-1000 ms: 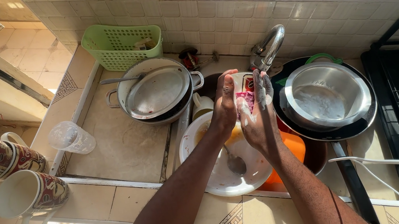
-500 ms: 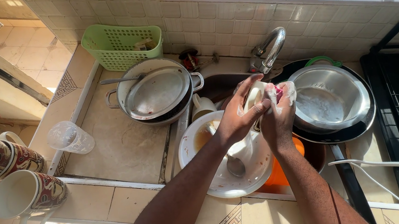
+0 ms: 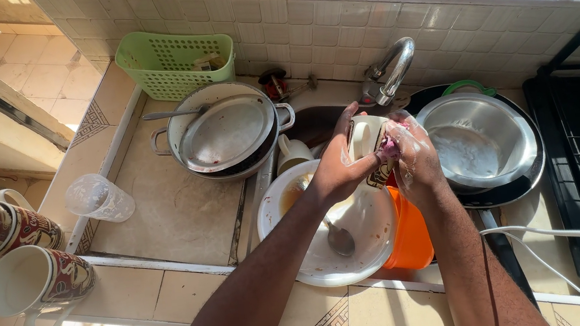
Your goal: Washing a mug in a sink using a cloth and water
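Both hands are closed on the mug (image 3: 367,146): left hand (image 3: 340,167) gripping, right hand (image 3: 414,157) scrubbing. Since half a second ago, slight displacement toward 12 o'clock; washing is judged ongoing.

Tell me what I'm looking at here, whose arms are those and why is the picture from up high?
The picture comes from a small camera on a person's head, so you look down just as they do. The two arms are that person's own. The left hand holds a white patterned mug in its grip, and the soapy right hand presses a pinkish scrubber against it, just below the tap. Underneath is a white plate with a spoon lying on it, resting over an orange bowl. Beside the hands sits a shiny steel bowl in a dark pan. On the counter to the left are a pot with a steel plate in it, a clear plastic cup, a green basket and two more mugs.
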